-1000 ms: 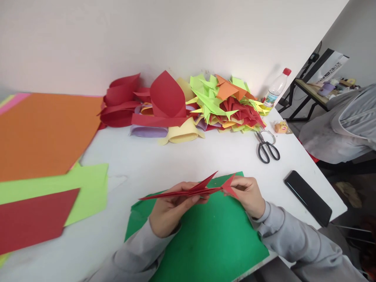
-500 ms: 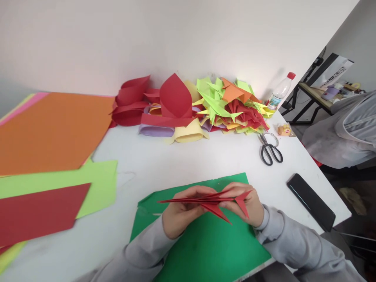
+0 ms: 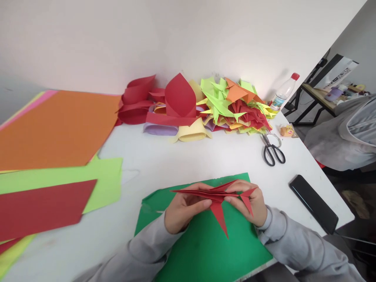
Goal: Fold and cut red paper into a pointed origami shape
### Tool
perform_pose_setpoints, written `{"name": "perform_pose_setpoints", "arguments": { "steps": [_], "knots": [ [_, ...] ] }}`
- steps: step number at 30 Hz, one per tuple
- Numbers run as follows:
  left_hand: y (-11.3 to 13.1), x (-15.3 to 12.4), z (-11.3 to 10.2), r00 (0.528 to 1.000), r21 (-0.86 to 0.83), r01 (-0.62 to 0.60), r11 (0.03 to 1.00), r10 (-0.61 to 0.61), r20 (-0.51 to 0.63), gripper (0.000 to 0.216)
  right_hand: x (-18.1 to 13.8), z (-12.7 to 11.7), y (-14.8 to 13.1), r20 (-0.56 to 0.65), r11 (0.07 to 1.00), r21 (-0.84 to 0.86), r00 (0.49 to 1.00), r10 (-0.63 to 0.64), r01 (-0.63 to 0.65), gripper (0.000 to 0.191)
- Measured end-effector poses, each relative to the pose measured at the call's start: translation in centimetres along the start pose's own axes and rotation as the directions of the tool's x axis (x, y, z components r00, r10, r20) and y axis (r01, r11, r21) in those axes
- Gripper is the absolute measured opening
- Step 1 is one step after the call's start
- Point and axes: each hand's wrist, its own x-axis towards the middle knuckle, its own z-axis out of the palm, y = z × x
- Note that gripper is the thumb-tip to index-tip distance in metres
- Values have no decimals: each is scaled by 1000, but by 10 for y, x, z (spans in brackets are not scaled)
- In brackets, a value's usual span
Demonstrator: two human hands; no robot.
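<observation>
A folded red paper figure (image 3: pixel 219 213) with pointed flaps is held level between both hands. My left hand (image 3: pixel 183 209) pinches its left part, thumb in front and fingers behind. At the right part my right hand (image 3: pixel 254 201) grips it the same way, with a small forked tip showing over the fingers. One long triangular flap points down toward me, and another rises at the back. Beneath the hands lies a green board (image 3: pixel 217 254). The fingertips behind the paper are partly hidden.
Stacked coloured sheets (image 3: pixel 58 129) and a red sheet (image 3: pixel 44 207) lie left. Along the wall sit rolled paper pieces (image 3: pixel 179 98) and a pile of folded paper figures (image 3: pixel 235 103). Scissors (image 3: pixel 273 150), a bottle (image 3: pixel 283 94) and a phone (image 3: pixel 314 203) are right; a person (image 3: pixel 343 133) sits beyond.
The near flap of the red figure has swung further down, and a back flap now stands out. Both hands still hold the paper. The view has shifted slightly left.
</observation>
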Motion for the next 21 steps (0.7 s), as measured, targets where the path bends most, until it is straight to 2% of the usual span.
{"name": "perform_pose_setpoints", "arguments": {
  "steps": [3, 6, 9, 12, 14, 16, 18, 21],
  "knots": [
    [0, 0, 0, 1000, 32, -5, 999, 6, -15, 23, 0, 0, 1, -18, 995, 22, 995, 96, -96, 6],
    [-1, 0, 0, 1000, 46, -24, 999, 25, -19, 23, 1, 1, 3, -6, 964, 142, 974, 227, -223, 8],
    [-3, -1, 1, 999, 16, -20, 1000, 20, 27, 28, 3, 2, 7, 49, 882, 314, 934, 353, -350, 12],
    [-4, -3, 3, 998, -18, -1, 1000, 2, 58, 32, 6, 2, 11, 147, 776, 445, 892, 428, -446, 16],
    [-3, -4, 4, 998, -61, 64, 996, -62, 30, 29, 7, 2, 13, 213, 705, 508, 865, 454, -495, 20],
    [-1, -4, 4, 984, -125, 179, 976, -179, 14, 26, 8, 1, 16, 261, 665, 533, 849, 459, -523, 22],
    [1, -3, 4, 963, -152, 271, 951, -266, 51, 26, 8, 2, 18, 281, 676, 522, 853, 440, -520, 22],
    [1, 0, 5, 933, -143, 347, 927, -326, 149, 27, 8, 4, 19, 281, 692, 508, 859, 429, -512, 23]
  ]
}}
